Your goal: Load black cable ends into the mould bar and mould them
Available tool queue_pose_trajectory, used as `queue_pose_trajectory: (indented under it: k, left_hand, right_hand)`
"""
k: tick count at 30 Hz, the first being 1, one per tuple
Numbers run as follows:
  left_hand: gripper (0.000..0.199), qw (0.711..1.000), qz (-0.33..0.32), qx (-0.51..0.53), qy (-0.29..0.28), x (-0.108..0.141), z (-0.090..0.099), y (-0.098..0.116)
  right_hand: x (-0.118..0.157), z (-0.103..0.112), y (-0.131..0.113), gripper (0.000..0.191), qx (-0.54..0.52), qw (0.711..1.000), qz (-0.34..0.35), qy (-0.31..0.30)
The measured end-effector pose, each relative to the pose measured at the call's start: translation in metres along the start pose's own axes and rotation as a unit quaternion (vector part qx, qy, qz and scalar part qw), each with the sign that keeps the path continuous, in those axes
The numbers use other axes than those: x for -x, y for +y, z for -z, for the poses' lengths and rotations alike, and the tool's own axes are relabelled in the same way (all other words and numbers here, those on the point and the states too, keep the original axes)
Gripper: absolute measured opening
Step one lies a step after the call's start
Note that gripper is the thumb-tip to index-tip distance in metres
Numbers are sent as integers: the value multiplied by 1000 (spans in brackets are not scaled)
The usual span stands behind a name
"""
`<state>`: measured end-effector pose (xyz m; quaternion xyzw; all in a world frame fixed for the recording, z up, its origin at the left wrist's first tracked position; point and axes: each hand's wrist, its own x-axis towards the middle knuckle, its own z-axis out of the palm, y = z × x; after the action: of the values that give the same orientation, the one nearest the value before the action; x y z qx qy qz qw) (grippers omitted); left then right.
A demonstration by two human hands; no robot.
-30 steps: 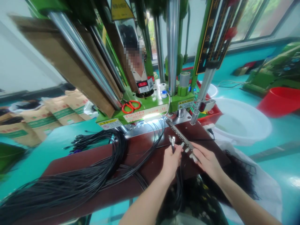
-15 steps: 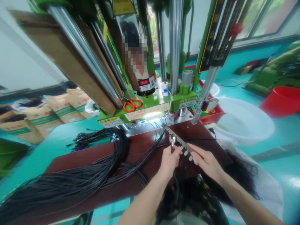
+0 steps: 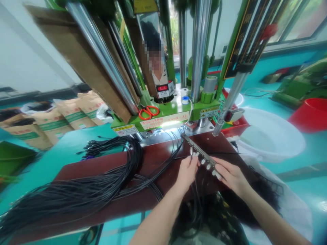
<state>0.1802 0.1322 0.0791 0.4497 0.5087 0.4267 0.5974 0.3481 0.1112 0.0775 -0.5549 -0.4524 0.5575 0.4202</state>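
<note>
A long narrow metal bar (image 3: 198, 149) slants over the brown table, its far end near the press. My right hand (image 3: 232, 174) is closed round its near end, thumb along the top. Several pale connector ends (image 3: 203, 161) sit along the bar's lower-left side, with black cables (image 3: 198, 190) hanging below. My left hand (image 3: 188, 170) pinches a cable plug (image 3: 191, 150) whose metal tip stands up against the bar's left side. The fingers partly hide the plug, so I cannot tell whether it is seated in the bar.
A green press (image 3: 163, 112) with steel columns stands ahead, orange-handled scissors (image 3: 149, 112) on its ledge. A thick bundle of black cables (image 3: 84, 190) covers the table's left. At right are a white tub (image 3: 270, 136), a red bucket (image 3: 311, 115) and a white sack (image 3: 288, 200). Paper sacks (image 3: 51, 120) stand far left.
The view has shifted slightly. My left hand's plug, earlier raised across the bar with metal ends showing, now sits lower at its side. More pale connectors show along the bar.
</note>
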Motion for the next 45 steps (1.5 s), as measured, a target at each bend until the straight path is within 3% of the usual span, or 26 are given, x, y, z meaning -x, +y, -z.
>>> queue_pose_trajectory:
  k: [8, 15, 19, 24, 29, 33, 41, 45]
  left_hand:
    - [36, 995, -65, -71, 33, -2, 2, -4]
    - [36, 996, -60, -60, 41, 1, 3, -6]
    - [38, 998, -46, -39, 30, 2, 6, -2]
    - [43, 996, -32, -2, 77, 4, 17, 7]
    - [42, 997, 41, 62, -26, 8, 18, 11]
    - [43, 997, 46, 65, -25, 8, 18, 15]
    - [47, 992, 62, 73, -80, 7, 26, 19]
    - [47, 991, 69, 77, -83, 7, 27, 19]
  right_hand:
    - [-2, 2, 1, 47, 38, 998, 40, -22]
    - [4, 0, -8, 44, 200, 971, 127, -35]
    - [1, 2, -4, 46, 151, 983, 96, -37]
    - [-6, 8, 4, 48, 50, 996, 49, -55]
    - [-4, 9, 2, 49, 49, 995, 23, -84]
    - [-2, 10, 1, 50, 47, 994, 8, -93]
    - [-4, 13, 3, 50, 78, 992, 23, -96]
    - [-4, 14, -5, 43, 150, 978, 80, -120]
